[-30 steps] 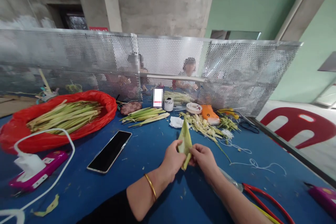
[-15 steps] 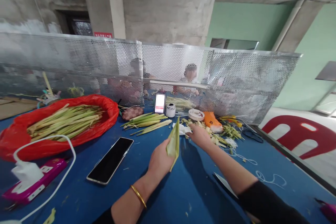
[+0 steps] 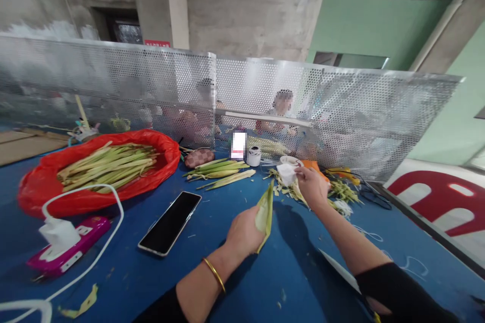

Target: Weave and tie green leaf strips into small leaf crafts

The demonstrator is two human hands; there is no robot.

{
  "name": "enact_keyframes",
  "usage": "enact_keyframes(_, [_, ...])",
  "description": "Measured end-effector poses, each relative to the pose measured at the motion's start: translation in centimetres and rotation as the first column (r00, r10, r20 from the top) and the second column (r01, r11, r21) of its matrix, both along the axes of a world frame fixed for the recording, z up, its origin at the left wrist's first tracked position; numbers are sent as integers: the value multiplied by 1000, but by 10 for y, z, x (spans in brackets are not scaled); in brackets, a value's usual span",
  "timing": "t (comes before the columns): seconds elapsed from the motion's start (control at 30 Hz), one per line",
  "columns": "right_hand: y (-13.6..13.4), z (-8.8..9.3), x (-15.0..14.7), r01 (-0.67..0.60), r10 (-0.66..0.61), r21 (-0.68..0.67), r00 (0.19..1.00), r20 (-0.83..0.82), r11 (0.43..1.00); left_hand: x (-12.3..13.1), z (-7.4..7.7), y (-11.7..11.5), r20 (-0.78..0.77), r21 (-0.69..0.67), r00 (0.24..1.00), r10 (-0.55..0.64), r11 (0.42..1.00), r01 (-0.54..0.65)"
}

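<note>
My left hand (image 3: pixel 242 232) is closed around a folded green-yellow husk leaf (image 3: pixel 267 212), its pointed tip up and away from me. The leaf's pale hollow inside faces me. My right hand (image 3: pixel 313 187) pinches a crumpled white tissue (image 3: pixel 287 175) above the scraps of cut husk (image 3: pixel 297 193). Behind that hand, partly hidden, are a roll of tape (image 3: pixel 291 161) and an orange packet (image 3: pixel 311 164). A knife-like blade (image 3: pixel 339 268) lies beneath my right forearm, its handle end hidden by the sleeve.
On the blue table are a red bag (image 3: pixel 41 186) of long husk strips, a black phone (image 3: pixel 170 223), a purple power strip (image 3: pixel 91 234) with a white cable, a small white jar (image 3: pixel 254 156) and several husk leaves (image 3: pixel 223 169). A perforated metal screen (image 3: pixel 170 86) stands behind; people sit beyond it.
My right hand has lifted the white tissue off the table from beside the scraps. The left hand keeps its hold on the husk leaf. The whole view has shifted slightly.
</note>
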State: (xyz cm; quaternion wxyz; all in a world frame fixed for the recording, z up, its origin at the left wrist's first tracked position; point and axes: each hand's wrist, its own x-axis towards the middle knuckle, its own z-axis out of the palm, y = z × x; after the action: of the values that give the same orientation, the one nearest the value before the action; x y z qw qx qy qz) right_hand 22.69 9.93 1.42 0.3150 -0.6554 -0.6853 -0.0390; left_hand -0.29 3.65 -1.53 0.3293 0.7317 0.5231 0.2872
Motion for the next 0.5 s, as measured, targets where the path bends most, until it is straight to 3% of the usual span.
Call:
enact_keyframes(0.07, [-23,2,-6,-73,72,37,997,18,997,1,-4,1,1,-12,1000,-14,1000,14])
enact_keyframes(0.13, [-48,-4,-25,-245,244,3,968,58,970,2,-7,1,10,-6,999,-39,999,39])
enact_keyframes(0.2, [-70,-15,-48,-454,461,-82,882,101,887,2,-6,0,20,10,998,-65,998,64])
enact_keyframes(0.23, [-78,-20,-57,-578,599,-163,788,146,800,2,-5,0,26,17,997,-74,997,73])
enact_keyframes(0.27, [-83,-25,-65,-593,626,-208,759,178,778,2,-3,-1,29,18,996,-80,997,80])
enact_keyframes(0.37, [-79,-36,-72,-407,510,-338,800,317,848,3,2,-4,7,14,996,-89,996,89])
enact_keyframes(0.5, [-40,-42,-61,-209,323,-317,873,366,925,5,3,-7,-92,58,992,-85,994,90])
